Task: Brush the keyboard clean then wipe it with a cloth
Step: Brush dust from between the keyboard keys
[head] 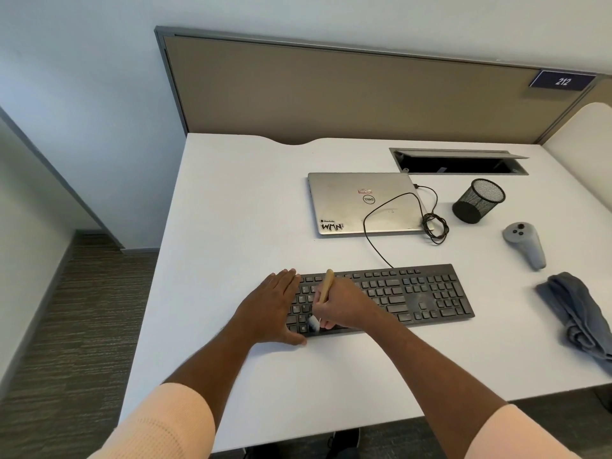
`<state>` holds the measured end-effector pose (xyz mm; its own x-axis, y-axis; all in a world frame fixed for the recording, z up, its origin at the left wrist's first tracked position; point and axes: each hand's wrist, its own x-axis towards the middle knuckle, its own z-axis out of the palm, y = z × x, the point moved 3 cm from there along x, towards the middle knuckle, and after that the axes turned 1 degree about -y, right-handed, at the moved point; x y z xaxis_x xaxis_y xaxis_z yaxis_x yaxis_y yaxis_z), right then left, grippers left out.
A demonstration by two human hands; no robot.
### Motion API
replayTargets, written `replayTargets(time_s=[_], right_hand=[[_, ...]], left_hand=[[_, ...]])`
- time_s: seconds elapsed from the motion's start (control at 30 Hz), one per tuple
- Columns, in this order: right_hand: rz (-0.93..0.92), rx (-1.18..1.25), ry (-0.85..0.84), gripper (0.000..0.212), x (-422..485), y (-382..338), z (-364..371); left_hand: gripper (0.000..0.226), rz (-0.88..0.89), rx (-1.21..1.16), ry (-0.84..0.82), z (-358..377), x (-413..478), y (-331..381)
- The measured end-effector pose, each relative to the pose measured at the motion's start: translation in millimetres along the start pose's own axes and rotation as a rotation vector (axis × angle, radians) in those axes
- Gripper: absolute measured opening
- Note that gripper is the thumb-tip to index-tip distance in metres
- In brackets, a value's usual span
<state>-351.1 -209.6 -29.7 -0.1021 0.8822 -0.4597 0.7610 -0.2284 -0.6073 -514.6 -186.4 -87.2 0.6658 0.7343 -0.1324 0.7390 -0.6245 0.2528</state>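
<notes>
On the white worktop, toward its far edge, a closed silver laptop with stickers on its lid lies just behind the keyboard, and a thin black cable loops across the lid's right side and runs down to the keyboard's rear edge. Near the far right corner a grey cable hatch stands open, with a black mesh pen cup tilted in front of it and a grey handheld controller nearer the right edge. A crumpled grey-blue cloth lies at the right edge, apart from the keyboard. A tan partition panel closes off the far edge. The flat black full-size keyboard sits toward the front edge, its right half uncovered and faintly dusty around the arrow keys. The left hand lies flat over its left end, fingers straight and together. The right hand curls its fingers round a small brush with a pale wooden handle, whose light bristles touch the bottom-left keys.
</notes>
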Motion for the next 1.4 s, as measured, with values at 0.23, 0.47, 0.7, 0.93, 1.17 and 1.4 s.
replayTargets(time_s=[0.23, 0.47, 0.7, 0.93, 1.17, 1.4], right_hand=[[-0.004, 0.043, 0.009, 0.011, -3, 0, 0], [-0.007, 0.101, 0.044, 0.010, -1, -7, -3], [-0.025, -0.062, -0.043, 0.015, 0, -11, 3], [-0.017, -0.051, -0.001, 0.014, 1, -11, 2], [-0.004, -0.016, 0.008, 0.012, 2, -10, 2], [0.012, 0.074, 0.035, 0.010, 2, -7, 0]], left_hand=[[0.130, 0.006, -0.001, -0.015, 0, 0, 0], [0.130, 0.001, -0.006, -0.023, 0, 0, -1], [0.131, -0.008, -0.011, -0.008, 0, -4, -4], [0.133, -0.013, -0.021, 0.018, 1, -5, -6], [0.132, -0.012, -0.036, -0.004, 2, -4, -6], [0.132, -0.009, -0.027, 0.009, 2, -4, -7]])
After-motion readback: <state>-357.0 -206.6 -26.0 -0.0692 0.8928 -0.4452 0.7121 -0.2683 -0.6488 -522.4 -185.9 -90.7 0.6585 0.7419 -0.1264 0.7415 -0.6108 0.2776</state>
